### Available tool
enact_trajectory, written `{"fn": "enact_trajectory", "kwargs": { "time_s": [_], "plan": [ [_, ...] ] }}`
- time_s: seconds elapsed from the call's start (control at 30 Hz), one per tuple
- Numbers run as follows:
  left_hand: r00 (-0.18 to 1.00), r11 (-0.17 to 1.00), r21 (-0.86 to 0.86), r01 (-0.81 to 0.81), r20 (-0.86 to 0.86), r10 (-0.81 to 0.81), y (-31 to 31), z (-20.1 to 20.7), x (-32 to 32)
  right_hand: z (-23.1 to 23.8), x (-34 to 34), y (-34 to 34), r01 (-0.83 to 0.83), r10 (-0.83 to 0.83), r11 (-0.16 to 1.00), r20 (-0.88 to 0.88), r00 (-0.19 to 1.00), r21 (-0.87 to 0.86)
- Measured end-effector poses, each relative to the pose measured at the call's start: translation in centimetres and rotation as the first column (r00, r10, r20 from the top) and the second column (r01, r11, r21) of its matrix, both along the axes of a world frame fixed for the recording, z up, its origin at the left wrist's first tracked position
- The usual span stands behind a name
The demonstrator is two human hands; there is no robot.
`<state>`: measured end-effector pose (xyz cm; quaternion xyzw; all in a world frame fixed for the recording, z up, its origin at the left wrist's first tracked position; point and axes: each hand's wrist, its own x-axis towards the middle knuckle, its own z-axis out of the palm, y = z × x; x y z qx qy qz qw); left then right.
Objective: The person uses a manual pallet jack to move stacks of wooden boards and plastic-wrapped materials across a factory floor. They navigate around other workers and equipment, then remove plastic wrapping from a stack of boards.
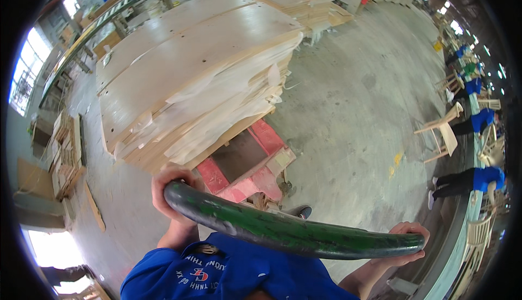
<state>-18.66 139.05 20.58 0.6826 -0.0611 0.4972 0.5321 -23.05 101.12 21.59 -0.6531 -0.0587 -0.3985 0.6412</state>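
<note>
Across the front of my body runs a thick, curved bar (293,233), black with worn green paint, that looks like a pallet jack handle. My left hand (174,191) is closed around its left end, with the fingers wrapped over the top. At the other end my right hand (409,241) also grips it. Just beyond the bar lies the red pallet jack (261,183), its forks running under a tall stack of thin wooden sheets (201,60). How the bar joins the red body is hidden.
Behind the first stack lies another sheet pile (304,6). A roller conveyor (103,20) runs along the far left, near scrap wood (68,153). On the right, people in blue (484,179) work among wooden chairs (443,131). Grey concrete floor (359,109) stretches between.
</note>
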Motion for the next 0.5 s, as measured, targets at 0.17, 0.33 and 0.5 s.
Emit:
{"fn": "enact_trajectory", "kwargs": {
  "time_s": [0.17,0.33,0.5],
  "plan": [
    [0.998,0.999,-0.025,-0.044,-0.043,0.043,0.1,0.0,4.9,0.5,-0.4,2.6,0.234,-0.235,0.969,-0.003,0.972,-0.079],
    [0.999,0.997,-0.075,0.025,-0.041,-0.029,0.2,0.3,10.7,1.0,1.2,3.9,0.387,-0.406,0.896,-0.050,0.912,-0.216],
    [0.995,0.992,-0.072,0.100,-0.004,-0.100,-1.2,0.6,14.5,0.9,6.0,1.9,0.517,-0.535,0.799,0.030,0.844,-0.307]
  ]
}}
